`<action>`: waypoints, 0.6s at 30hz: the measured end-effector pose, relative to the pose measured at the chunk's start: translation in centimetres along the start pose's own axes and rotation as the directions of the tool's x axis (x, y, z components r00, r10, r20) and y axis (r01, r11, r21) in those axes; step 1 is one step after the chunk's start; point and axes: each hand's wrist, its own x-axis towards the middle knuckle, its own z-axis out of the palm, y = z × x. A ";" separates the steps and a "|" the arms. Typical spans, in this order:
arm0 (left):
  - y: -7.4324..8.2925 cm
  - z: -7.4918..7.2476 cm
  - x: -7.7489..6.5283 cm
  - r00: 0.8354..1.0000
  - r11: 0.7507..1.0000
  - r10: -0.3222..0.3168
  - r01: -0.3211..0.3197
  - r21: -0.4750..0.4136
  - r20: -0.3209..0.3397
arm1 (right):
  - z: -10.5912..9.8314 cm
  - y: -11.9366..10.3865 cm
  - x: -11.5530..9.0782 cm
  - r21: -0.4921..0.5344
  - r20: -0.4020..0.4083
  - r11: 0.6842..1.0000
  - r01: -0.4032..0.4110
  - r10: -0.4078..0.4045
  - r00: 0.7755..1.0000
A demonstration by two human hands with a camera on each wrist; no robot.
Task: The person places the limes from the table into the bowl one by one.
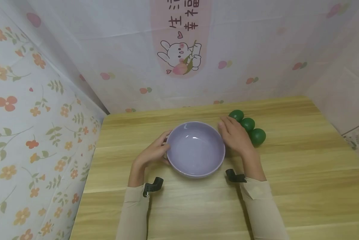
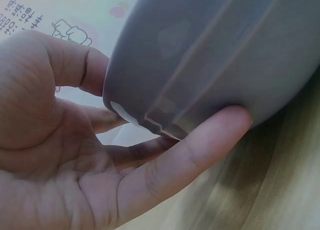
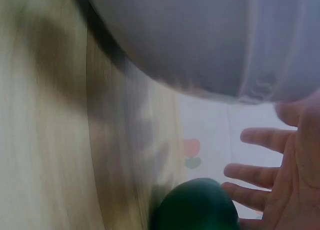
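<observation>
A round, glossy lavender bowl (image 1: 195, 150) is upright over the wooden table, its inside bare. My left hand (image 1: 154, 151) grips its left side, thumb at the rim and the other fingers spread around the outer wall, as the left wrist view shows on the ridged bowl (image 2: 200, 55). Beside the bowl's right rim is my right hand (image 1: 234, 135). In the right wrist view its thumb is right at the rim and its other fingers (image 3: 252, 175) are spread, pinching nothing. Three smooth, dark green egg-shaped things (image 1: 258, 136) form a slanting row just right of that hand.
The wood-grain table (image 1: 305, 186) extends around the bowl. Behind it hangs a pale printed curtain (image 1: 122, 53) with a rabbit drawing, and a floral cloth (image 1: 23, 133) borders the left side. Each wrist carries a small black mount (image 1: 153, 186).
</observation>
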 end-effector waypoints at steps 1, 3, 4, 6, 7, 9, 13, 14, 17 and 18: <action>0.0 0.0 0.0 1.000 1.000 -0.001 0.001 -0.003 0.003 | -0.1 0.1 0.0 -0.001 0.001 1.000 -0.002 0.002 1.000; -0.1 -0.1 0.0 1.000 1.000 0.005 -0.005 -0.004 0.009 | -0.2 0.2 0.0 -0.010 0.003 1.000 -0.004 0.004 1.000; -0.1 -0.1 0.0 1.000 1.000 0.009 -0.009 -0.003 0.011 | -0.2 0.3 0.0 -0.015 0.005 1.000 -0.006 0.006 1.000; -0.1 -0.2 0.0 1.000 1.000 0.013 -0.013 -0.005 0.014 | -0.3 0.5 0.0 -0.032 0.012 0.999 -0.002 0.003 1.000; -0.1 -0.2 0.0 1.000 1.000 0.014 -0.014 -0.006 0.015 | -0.4 0.5 0.0 -0.043 0.016 0.999 0.000 0.001 1.000; -0.1 -0.2 -0.1 1.000 1.000 0.013 -0.013 -0.010 0.015 | -0.4 0.6 0.1 -0.060 0.023 0.998 0.004 -0.002 1.000; -0.1 -0.2 0.0 1.000 1.000 0.008 -0.008 -0.012 0.012 | -0.3 0.9 0.2 -0.092 0.026 0.996 0.008 -0.005 1.000; -0.2 -0.2 0.0 1.000 1.000 0.007 -0.007 -0.013 0.011 | -0.2 0.9 0.2 -0.100 0.025 0.995 0.009 -0.007 1.000; -0.3 -0.2 0.1 1.000 1.000 0.005 -0.005 -0.016 0.012 | -0.1 1.0 0.2 -0.121 0.022 0.993 0.008 -0.006 1.000; -0.3 -0.2 0.1 1.000 1.000 0.006 -0.005 -0.018 0.015 | -0.1 1.1 0.2 -0.127 0.022 0.992 0.007 -0.004 1.000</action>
